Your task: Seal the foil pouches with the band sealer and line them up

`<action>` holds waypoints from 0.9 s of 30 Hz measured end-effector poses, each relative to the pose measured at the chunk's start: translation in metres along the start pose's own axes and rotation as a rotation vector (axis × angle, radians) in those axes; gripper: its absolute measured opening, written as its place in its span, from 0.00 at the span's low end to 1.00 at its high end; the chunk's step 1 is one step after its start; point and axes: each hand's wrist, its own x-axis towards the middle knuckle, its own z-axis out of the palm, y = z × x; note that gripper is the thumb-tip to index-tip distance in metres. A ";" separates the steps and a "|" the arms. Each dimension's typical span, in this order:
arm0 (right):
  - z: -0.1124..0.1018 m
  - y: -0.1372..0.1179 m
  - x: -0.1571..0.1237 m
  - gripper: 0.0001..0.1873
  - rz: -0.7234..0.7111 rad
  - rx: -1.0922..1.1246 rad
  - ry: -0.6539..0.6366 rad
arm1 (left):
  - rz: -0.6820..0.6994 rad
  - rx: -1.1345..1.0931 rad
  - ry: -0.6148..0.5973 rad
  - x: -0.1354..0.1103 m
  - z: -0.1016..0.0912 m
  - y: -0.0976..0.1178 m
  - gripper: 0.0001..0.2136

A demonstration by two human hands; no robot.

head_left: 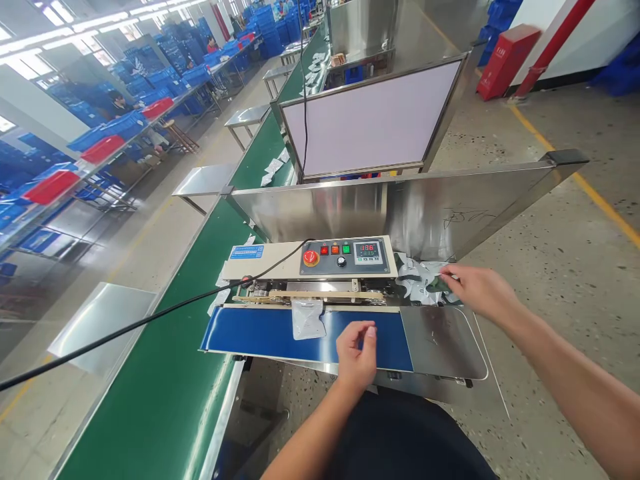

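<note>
While a green conveyor belt (150, 387) runs past the left end of the cream sealing machine (273, 268), with a few pale packets (220, 293) lying on it beside that end, a single silvery pouch (308, 321) lies on the blue belt (250, 332) along the machine's front. The pouch's upper edge meets the machine's front slot, and its slightly longer axis points out from the machine toward the person.

Next to the right, in front of the machine, the left hand (357, 352) is half curled, a gap between thumb and fingers, nothing visible in it. It is the nearer hand to the pouch, which lies leftward and a little beyond it, apart.

Off the machine's right end sits a heap of crumpled packets (416, 275), pointing various ways. The right hand (467, 285) reaches the heap's right edge with fingertips drawn nearly together; I cannot tell whether they grip a packet.
</note>
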 end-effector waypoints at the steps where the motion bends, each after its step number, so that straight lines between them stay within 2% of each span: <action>1: -0.013 0.000 -0.009 0.19 -0.076 0.062 0.006 | 0.080 0.036 -0.057 0.002 0.007 0.005 0.18; 4: -0.046 -0.014 -0.039 0.18 -0.269 0.239 -0.080 | 0.324 0.145 -0.164 0.011 0.030 0.021 0.18; 6: -0.058 -0.028 -0.055 0.19 -0.326 0.351 -0.185 | 0.412 0.182 -0.243 0.018 0.044 0.030 0.20; 8: -0.059 -0.036 -0.068 0.23 -0.324 0.462 -0.231 | 0.376 0.164 -0.348 0.021 0.054 0.034 0.16; 9: -0.055 -0.036 -0.074 0.25 -0.288 0.518 -0.195 | 0.315 0.139 -0.389 0.021 0.056 0.034 0.15; 12: -0.029 -0.026 -0.095 0.32 -0.079 0.693 -0.008 | 0.080 0.040 -0.397 0.012 0.056 0.028 0.23; 14: -0.001 -0.020 -0.112 0.35 0.015 0.796 0.007 | -0.019 -0.025 -0.358 0.004 0.052 0.024 0.27; 16: 0.030 -0.019 -0.129 0.33 0.038 0.877 -0.036 | -0.076 -0.069 -0.342 -0.001 0.048 0.019 0.29; 19: 0.069 -0.024 -0.140 0.31 0.174 0.933 0.057 | -0.166 -0.084 -0.323 -0.002 0.049 0.007 0.31; 23: 0.101 -0.024 -0.123 0.29 0.459 0.924 0.177 | -0.454 -0.184 -0.151 0.014 0.064 -0.021 0.30; 25: 0.108 -0.023 -0.107 0.28 0.518 0.972 0.163 | -0.573 -0.268 -0.068 0.025 0.073 -0.034 0.27; 27: 0.112 -0.023 -0.091 0.26 0.530 1.022 0.130 | -0.616 -0.326 -0.013 0.035 0.078 -0.043 0.23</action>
